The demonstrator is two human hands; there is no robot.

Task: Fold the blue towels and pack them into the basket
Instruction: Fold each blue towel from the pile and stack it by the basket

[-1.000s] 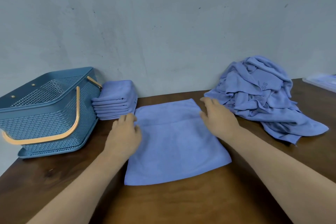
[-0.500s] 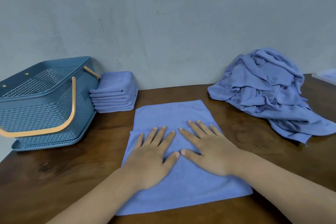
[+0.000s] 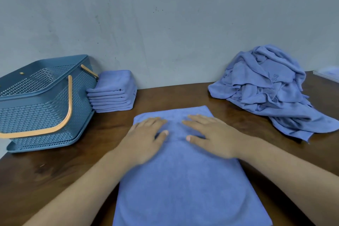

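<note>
Both bare forearms reach in, the left from 7 o'clock and the right from 4 o'clock. The left hand (image 3: pixel 146 139) lies palm down, its fingers straight toward 1 o'clock. The right hand (image 3: pixel 214 137) lies equally flat, its fingers toward 10 o'clock. The thumb tips face each other, apart.

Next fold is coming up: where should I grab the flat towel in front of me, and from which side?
Probably the two far corners of the flat towel: the left hand and right hand lie flat near them. Pinch from the outer sides; it lies smooth, long axis toward you.
</note>
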